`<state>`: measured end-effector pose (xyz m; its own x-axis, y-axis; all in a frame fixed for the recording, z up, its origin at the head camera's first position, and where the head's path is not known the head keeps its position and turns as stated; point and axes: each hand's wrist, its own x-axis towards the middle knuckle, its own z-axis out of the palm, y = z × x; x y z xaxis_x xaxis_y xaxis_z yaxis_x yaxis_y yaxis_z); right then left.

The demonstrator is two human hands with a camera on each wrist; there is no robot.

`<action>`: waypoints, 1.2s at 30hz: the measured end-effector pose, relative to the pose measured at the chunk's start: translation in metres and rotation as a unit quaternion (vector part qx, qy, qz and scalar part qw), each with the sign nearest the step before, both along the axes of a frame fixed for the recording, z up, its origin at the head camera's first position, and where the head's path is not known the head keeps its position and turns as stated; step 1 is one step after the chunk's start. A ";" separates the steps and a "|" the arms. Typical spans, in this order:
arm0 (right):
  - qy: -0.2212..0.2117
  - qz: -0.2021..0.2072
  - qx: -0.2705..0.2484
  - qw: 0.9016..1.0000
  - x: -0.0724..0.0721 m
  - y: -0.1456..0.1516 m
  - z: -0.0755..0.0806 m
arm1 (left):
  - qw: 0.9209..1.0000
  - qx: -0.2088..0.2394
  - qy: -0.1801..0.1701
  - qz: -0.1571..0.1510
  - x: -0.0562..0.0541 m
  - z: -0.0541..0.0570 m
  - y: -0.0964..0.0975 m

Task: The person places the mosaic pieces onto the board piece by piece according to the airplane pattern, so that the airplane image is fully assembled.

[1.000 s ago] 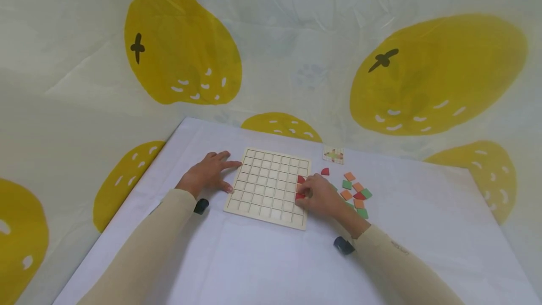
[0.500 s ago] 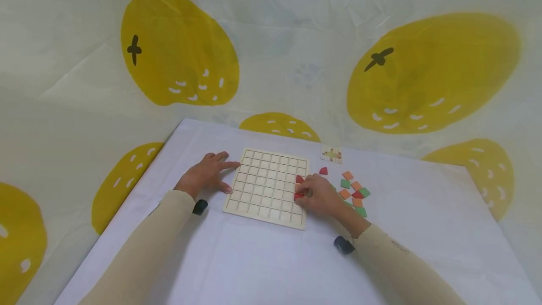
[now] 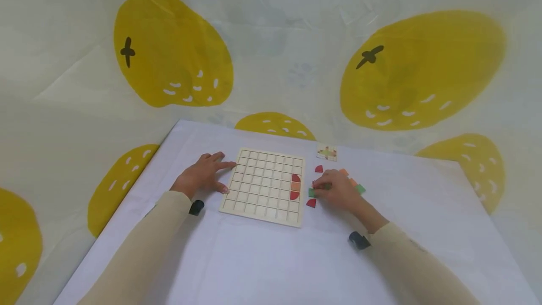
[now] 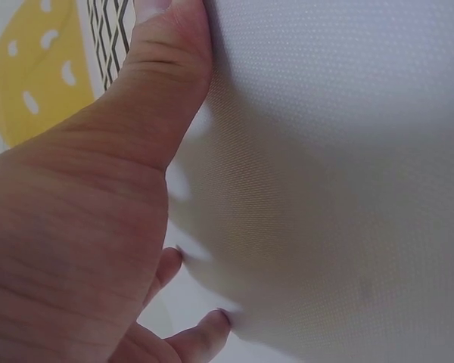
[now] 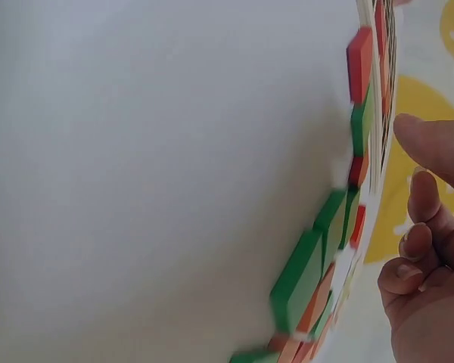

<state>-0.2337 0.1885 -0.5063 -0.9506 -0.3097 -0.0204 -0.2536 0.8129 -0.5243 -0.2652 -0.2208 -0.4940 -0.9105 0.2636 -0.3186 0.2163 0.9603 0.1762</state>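
Observation:
A pale wooden grid board (image 3: pixel 258 180) lies on the table. Along its right side sit a red quarter-round tile (image 3: pixel 296 178), an orange square tile (image 3: pixel 295 186) and a second red quarter-round tile (image 3: pixel 294 195). My left hand (image 3: pixel 200 175) rests at the board's left edge, thumb and forefinger spread against it. My right hand (image 3: pixel 342 193) hovers over the loose tiles, fingertips near a green square tile (image 3: pixel 312 192). In the right wrist view its thumb and loosely bent fingers (image 5: pixel 422 193) stand apart with nothing visible between them. The palm hides some tiles in the head view.
Loose red quarter-round tiles lie above (image 3: pixel 319 169) and below the right hand. Orange tiles (image 3: pixel 344 172) and a green tile (image 3: pixel 360 188) show beyond it. A small printed pattern card (image 3: pixel 327 152) lies near the white table's back edge, before a lemon-patterned curtain (image 3: pixel 271 79).
My right hand has left the board's right side and moved right over the loose tiles. The red, orange and red tiles on the board are now uncovered. My left hand stays put.

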 end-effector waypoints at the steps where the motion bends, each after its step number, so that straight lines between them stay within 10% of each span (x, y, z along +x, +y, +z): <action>1: 0.002 -0.003 0.002 1.000 0.000 0.004 0.001 | 1.000 0.001 -0.001 0.000 0.000 0.000 0.000; 36: 0.012 -0.039 0.008 0.999 0.012 0.110 -0.013 | 1.000 -0.002 -0.011 0.007 0.001 0.004 0.002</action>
<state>-0.2221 0.2984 -0.5194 -0.9720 -0.2348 -0.0025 -0.2013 0.8388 -0.5058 -0.2644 -0.2187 -0.4902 -0.9067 0.2489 -0.3406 0.1983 0.9641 0.1767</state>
